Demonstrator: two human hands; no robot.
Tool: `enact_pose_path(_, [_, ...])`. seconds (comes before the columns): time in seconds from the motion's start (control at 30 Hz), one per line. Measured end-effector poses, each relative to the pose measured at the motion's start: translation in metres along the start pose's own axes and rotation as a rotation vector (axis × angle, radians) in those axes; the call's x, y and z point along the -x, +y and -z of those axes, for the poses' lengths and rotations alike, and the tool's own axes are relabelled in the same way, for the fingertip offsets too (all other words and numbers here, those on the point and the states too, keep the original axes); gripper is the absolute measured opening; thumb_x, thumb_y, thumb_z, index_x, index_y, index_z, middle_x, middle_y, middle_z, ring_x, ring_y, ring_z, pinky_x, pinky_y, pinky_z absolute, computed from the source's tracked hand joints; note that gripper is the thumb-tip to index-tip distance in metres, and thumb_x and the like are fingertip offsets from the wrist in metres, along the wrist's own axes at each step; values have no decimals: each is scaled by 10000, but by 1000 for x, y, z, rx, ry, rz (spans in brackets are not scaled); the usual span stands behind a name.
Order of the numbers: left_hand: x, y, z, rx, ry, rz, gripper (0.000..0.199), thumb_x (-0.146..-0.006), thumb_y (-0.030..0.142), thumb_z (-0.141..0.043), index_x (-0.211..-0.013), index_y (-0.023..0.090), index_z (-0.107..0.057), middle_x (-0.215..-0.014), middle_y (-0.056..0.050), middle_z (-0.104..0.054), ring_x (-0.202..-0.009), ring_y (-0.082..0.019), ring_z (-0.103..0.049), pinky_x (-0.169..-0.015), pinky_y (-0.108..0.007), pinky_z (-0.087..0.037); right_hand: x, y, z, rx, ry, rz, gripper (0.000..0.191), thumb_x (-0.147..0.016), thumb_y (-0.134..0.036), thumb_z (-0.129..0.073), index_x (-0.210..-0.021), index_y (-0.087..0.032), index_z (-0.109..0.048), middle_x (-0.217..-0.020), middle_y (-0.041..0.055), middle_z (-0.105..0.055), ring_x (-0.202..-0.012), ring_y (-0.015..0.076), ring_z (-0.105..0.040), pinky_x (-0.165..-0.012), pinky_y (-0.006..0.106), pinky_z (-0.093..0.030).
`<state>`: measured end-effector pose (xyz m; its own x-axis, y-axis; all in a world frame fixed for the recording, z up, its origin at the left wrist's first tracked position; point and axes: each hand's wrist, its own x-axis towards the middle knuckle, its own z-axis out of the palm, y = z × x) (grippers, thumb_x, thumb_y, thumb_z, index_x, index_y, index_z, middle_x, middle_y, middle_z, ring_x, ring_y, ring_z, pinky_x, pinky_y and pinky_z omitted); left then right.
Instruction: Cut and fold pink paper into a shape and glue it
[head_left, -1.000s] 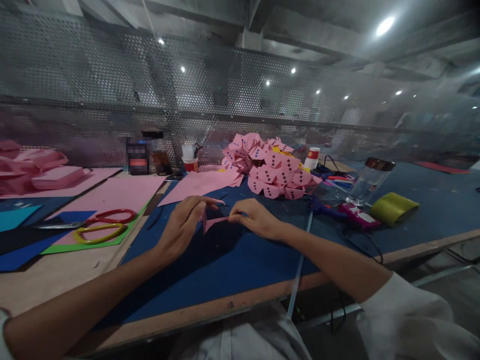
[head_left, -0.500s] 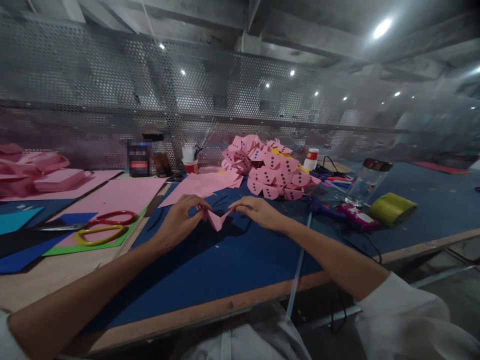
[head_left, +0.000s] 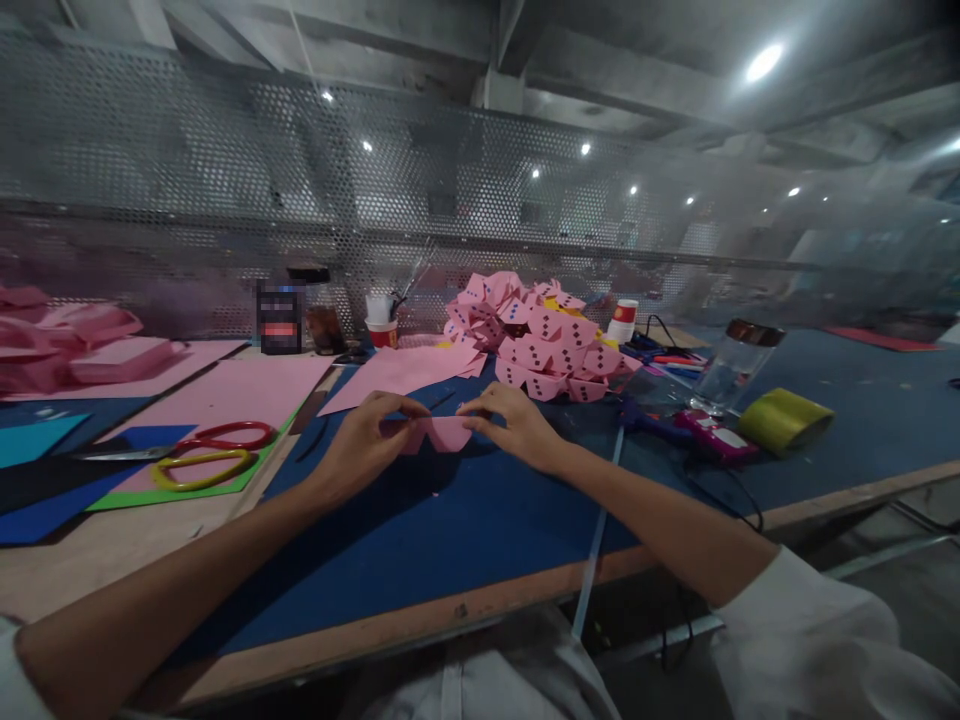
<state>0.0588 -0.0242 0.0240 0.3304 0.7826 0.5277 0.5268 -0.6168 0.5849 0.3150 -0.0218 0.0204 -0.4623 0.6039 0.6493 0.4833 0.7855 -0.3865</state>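
A small pink paper piece with a notch in its lower edge hangs between my two hands, above the blue table surface. My left hand pinches its left part between thumb and fingers. At the right end, my right hand holds it with thumb and fingertips. Just behind my hands lie flat pink sheets. Further back to the right is a heap of folded pink paper pieces with dark diamond marks.
Scissors with red and yellow handles lie on coloured sheets at left. A glass jar, a purple glue gun and a yellow roll stand at right. Paper cups are behind. A perforated metal screen closes the back.
The pink piece has turned from a folded, pointed shape to a flatter one facing me. My right hand's fingers have shifted along its right end, with the thumb lower.
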Motion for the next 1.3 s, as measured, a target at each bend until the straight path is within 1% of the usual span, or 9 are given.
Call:
enact_pose_path(0.13, [1, 3, 0, 33, -25, 14, 240, -876, 309, -556, -1029, 220, -719, -1068, -71, -704, -1061, -253, -648, -927, -388, -543, 1, 4, -4, 30, -20, -33, 137, -948, -299, -664, -966, -178, -726, -897, 37, -671, -857, 158, -617, -843, 314, -446])
enact_pose_path(0.2, [0, 4, 1, 16, 4, 23, 258, -878, 326, -550, -1044, 222, -719, -1104, -71, -704, -1086, -260, -639, -955, -400, -526, 1, 7, -4, 26, -9, -49, 97, -939, -250, -665, -940, -170, -719, -892, 35, -674, -845, 156, -614, -816, 302, -448])
enact_pose_path(0.33, [-5, -3, 4, -45, 87, 63, 267, -909, 343, -516, -1057, 234, -710, -1145, -62, -717, -1148, -278, -608, -1034, -453, -452, 1, 15, -3, 44, -5, -91, 82, -934, -214, -651, -943, -176, -723, -896, 35, -683, -856, 162, -614, -802, 296, -456])
enact_pose_path(0.53, [-9, -12, 7, -15, 74, 177, 288, -875, 306, -491, -1029, 221, -719, -1190, -75, -705, -1172, -290, -600, -1037, -449, -446, 2, 26, -3, 93, 9, -116, 106, -939, -191, -629, -971, -180, -730, -951, 49, -702, -913, 174, -631, -851, 321, -463])
enact_pose_path(0.63, [-8, -12, 5, 1, 84, 212, 281, -835, 309, -526, -1019, 221, -720, -1191, -72, -705, -1108, -278, -635, -1007, -427, -474, 2, 26, -3, 86, 29, -140, 115, -944, -189, -616, -984, -186, -724, -981, 53, -706, -942, 178, -639, -863, 323, -469])
enact_pose_path(0.73, [-8, -15, 1, 84, 91, 205, 259, -796, 323, -572, -982, 213, -715, -1133, -70, -717, -1029, -255, -676, -931, -377, -526, 2, 26, -2, 84, 40, -170, 121, -946, -191, -609, -998, -195, -718, -1000, 51, -707, -955, 180, -643, -869, 322, -474])
enact_pose_path(0.83, [-9, -19, -1, 141, 88, 198, 248, -755, 311, -594, -949, 212, -713, -1077, -67, -731, -994, -256, -695, -894, -369, -549, 2, 26, -2, 85, 40, -185, 125, -948, -196, -609, -1007, -199, -720, -1012, 52, -710, -961, 183, -645, -877, 326, -476])
enact_pose_path(1.0, [-10, -20, 0, 102, 94, 221, 246, -753, 301, -566, -928, 217, -717, -1071, -66, -746, -1018, -263, -692, -922, -379, -544, 3, 26, -2, 80, 33, -183, 149, -966, -206, -583, -1028, -203, -718, -1027, 55, -714, -965, 184, -645, -886, 333, -479])
enact_pose_path(1.3, [-9, -16, 2, 22, 55, 239, 269, -764, 305, -529, -929, 215, -721, -1058, -75, -757, -1025, -268, -681, -882, -377, -531, 2, 24, -1, 67, 13, -192, 145, -962, -191, -583, -1028, -191, -713, -1010, 51, -709, -959, 180, -644, -876, 329, -478])
